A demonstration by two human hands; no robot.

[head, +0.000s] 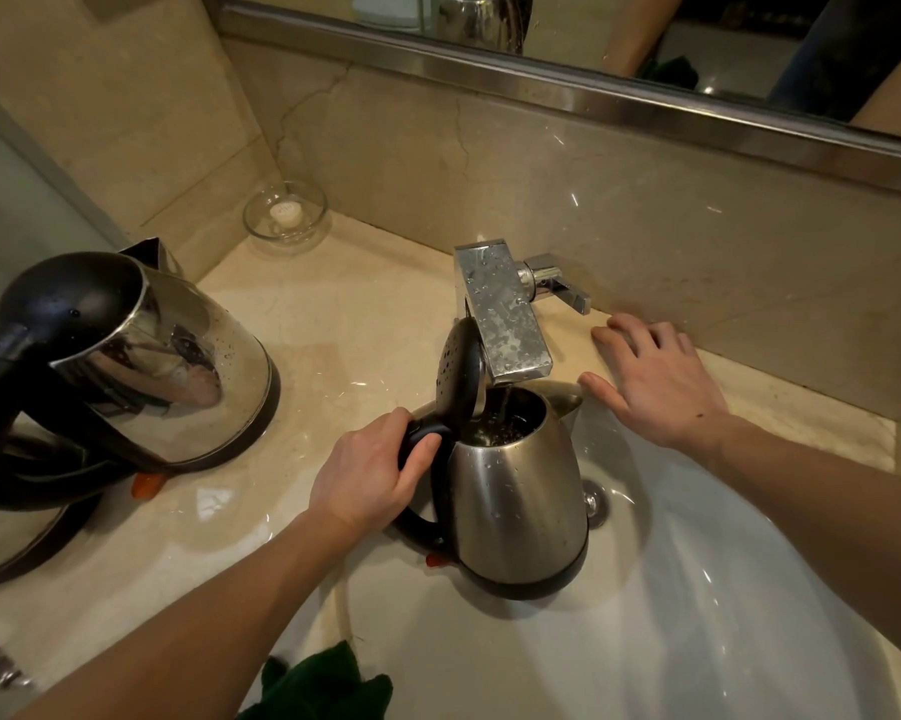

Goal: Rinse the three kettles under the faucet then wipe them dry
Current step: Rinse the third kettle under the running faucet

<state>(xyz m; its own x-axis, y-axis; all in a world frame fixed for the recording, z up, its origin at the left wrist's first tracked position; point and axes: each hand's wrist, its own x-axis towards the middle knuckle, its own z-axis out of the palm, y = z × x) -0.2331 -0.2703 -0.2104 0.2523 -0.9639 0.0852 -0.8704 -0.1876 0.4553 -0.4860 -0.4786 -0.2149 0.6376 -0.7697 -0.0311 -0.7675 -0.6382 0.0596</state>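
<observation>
A steel kettle (516, 496) with its black lid (461, 374) flipped up stands under the chrome faucet (503, 314), and water runs from the spout into its mouth. My left hand (373, 470) grips its black handle. My right hand (656, 379) rests flat on the counter beside the faucet lever (557, 285), fingers straight. A second steel kettle (146, 361) with a black lid and handle sits on the counter at the left. Part of another steel vessel (1, 543) shows at the left edge below it.
The white sink basin (697, 589) with its drain (596, 504) lies at the right. A dark green cloth (328, 688) hangs at the sink's near edge. A glass dish (285, 214) stands in the back corner. A mirror (593, 28) runs above the backsplash.
</observation>
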